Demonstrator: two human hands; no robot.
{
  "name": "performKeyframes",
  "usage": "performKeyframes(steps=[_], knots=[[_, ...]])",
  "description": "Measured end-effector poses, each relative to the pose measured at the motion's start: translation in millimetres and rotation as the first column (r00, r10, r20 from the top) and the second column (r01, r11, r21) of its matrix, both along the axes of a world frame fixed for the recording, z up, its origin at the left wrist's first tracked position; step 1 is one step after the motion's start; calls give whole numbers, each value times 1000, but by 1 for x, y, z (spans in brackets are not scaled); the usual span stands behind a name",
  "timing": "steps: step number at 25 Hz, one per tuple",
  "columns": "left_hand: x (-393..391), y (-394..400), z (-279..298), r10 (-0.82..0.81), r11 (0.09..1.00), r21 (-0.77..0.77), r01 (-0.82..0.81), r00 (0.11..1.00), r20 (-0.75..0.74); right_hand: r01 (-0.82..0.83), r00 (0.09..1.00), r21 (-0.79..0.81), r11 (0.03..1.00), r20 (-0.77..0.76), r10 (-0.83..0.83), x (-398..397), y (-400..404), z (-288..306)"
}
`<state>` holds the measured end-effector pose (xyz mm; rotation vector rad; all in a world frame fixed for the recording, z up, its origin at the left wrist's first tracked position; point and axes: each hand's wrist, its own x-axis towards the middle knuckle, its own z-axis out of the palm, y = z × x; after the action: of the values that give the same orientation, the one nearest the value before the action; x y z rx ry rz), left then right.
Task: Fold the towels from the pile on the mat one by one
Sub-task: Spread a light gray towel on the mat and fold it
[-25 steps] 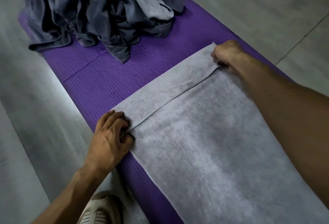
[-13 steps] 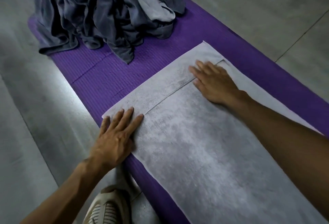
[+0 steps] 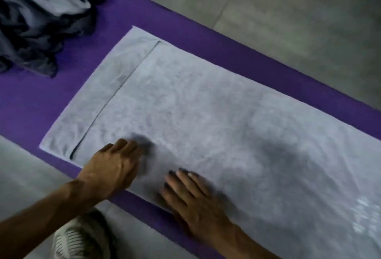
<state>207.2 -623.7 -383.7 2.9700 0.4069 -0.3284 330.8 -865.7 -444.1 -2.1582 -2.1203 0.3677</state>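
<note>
Both hands, left hand (image 3: 115,168) and right hand (image 3: 193,199), press flat with loosely spread fingers on the near edge of the towel (image 3: 206,114); dragging could rumple its uneven fold.

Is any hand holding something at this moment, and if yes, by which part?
Nothing is held. The left hand and right hand lie flat on the grey towel, near its closer edge.

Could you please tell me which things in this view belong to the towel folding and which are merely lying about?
Part of the job:
light grey towel, spread flat with one end folded over
pile of towels
purple mat
left hand and right hand, both lying flat on the towel

Lying about:
shoe on the floor
grey floor
</note>
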Motion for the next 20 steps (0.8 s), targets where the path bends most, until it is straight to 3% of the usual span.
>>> performKeyframes(steps=[2, 4, 5, 7, 8, 9, 10, 11, 12, 13, 14, 17, 18, 19, 20], knots=[[37, -33, -2, -133, 990, -40, 138, 985, 108, 336, 941, -38, 941, -22, -337, 26, -22, 5], [78, -78, -17, -219, 967, -89, 237, 960, 176, 363, 930, -38, 931, -39, -364, 21, -68, 9], [97, -103, -26, -246, 958, -111, 266, 955, 167, 327, 943, -2, 945, -65, -327, 10, -90, 15], [134, -159, -40, -353, 920, -130, 369, 927, 129, 423, 901, 75, 903, -145, -409, 8, -128, 23], [143, -187, -45, -410, 898, -127, 421, 906, 104, 521, 846, 100, 847, -194, -497, 17, -143, 24], [143, -217, -47, -464, 870, -149, 470, 883, 71, 668, 735, 75, 740, -224, -640, 31, -161, 24], [137, -245, -47, -531, 828, -190, 528, 847, 41, 818, 567, 24, 575, -202, -799, 43, -184, 24], [129, -271, -46, -633, 754, -197, 627, 773, 39, 914, 403, -1, 406, -130, -906, 55, -214, 22], [118, -292, -46, -769, 619, -197, 760, 637, 42, 952, 306, 0, 307, -38, -951, 60, -250, 19], [113, -305, -42, -864, 484, -187, 855, 501, 54, 959, 282, -19, 282, 56, -958, 58, -288, 16], [114, -315, -40, -889, 443, -169, 881, 456, 48, 966, 257, -58, 251, 131, -957, 51, -325, 16], [129, -329, -35, -625, 761, -234, 605, 781, -13, 991, 17, -131, -23, 291, -957, 34, -382, 32], [126, -330, -35, -633, 754, -253, 606, 774, -32, 989, -24, -128, -67, 312, -950, 36, -377, 35], [116, -330, -37, -735, 651, -251, 716, 678, 28, 990, -18, -127, -56, 285, -958, 41, -360, 39], [104, -329, -38, -830, 516, -263, 816, 551, 83, 995, 50, -100, 27, 233, -971, 48, -336, 38]])
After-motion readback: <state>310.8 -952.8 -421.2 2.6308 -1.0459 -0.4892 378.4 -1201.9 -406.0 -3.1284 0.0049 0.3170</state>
